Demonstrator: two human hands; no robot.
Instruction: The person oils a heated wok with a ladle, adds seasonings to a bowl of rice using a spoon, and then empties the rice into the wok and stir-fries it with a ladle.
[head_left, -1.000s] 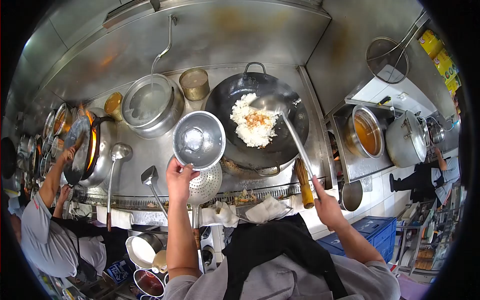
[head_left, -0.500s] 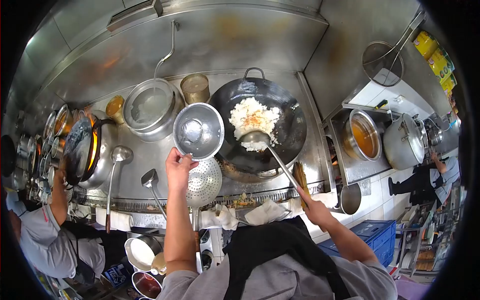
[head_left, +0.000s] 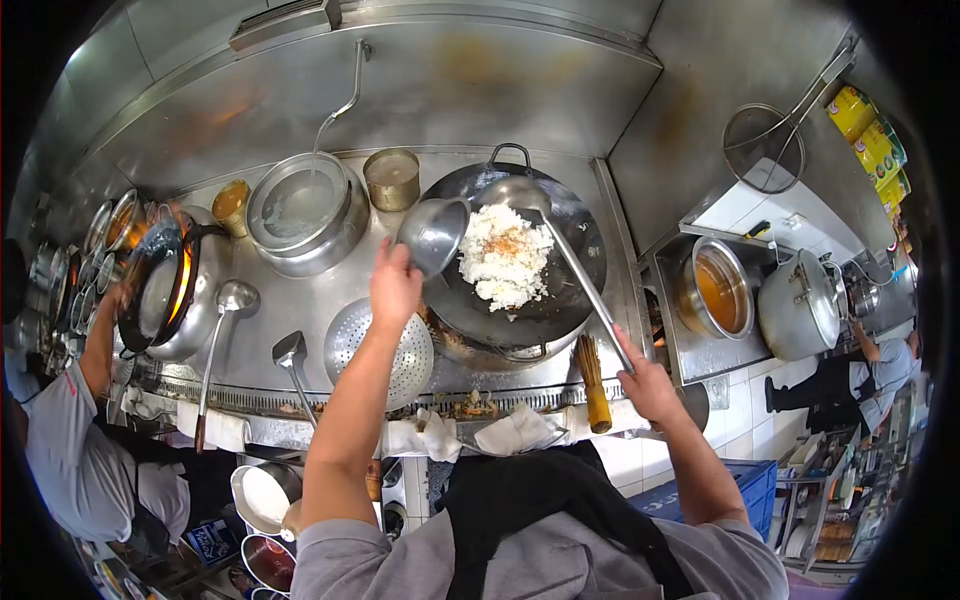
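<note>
My left hand (head_left: 396, 283) grips a metal bowl (head_left: 433, 236), which is tilted at the left edge of the black wok (head_left: 560, 290). A heap of white rice (head_left: 503, 262) with an orange-brown patch on top lies in the wok. My right hand (head_left: 650, 385) is closed round the handle of a long ladle (head_left: 518, 194), whose head is in the wok just behind the rice. Below the bowl, a perforated skimmer (head_left: 380, 350) rests on the steel counter. A bamboo brush (head_left: 592, 385) lies in front of the wok, left of my right hand.
A water-filled pot (head_left: 300, 210) sits under a tap (head_left: 350, 98), beside a tin (head_left: 391, 180). Another ladle (head_left: 236, 297) and a spatula (head_left: 289, 348) lie at left. A co-worker (head_left: 85, 440) stands by a flaming wok (head_left: 160, 300). A pot of orange liquid (head_left: 718, 290) is at right.
My left hand has moved the bowl right and tilted it at the wok's edge. The ladle head has gone from the front of the rice to behind it.
</note>
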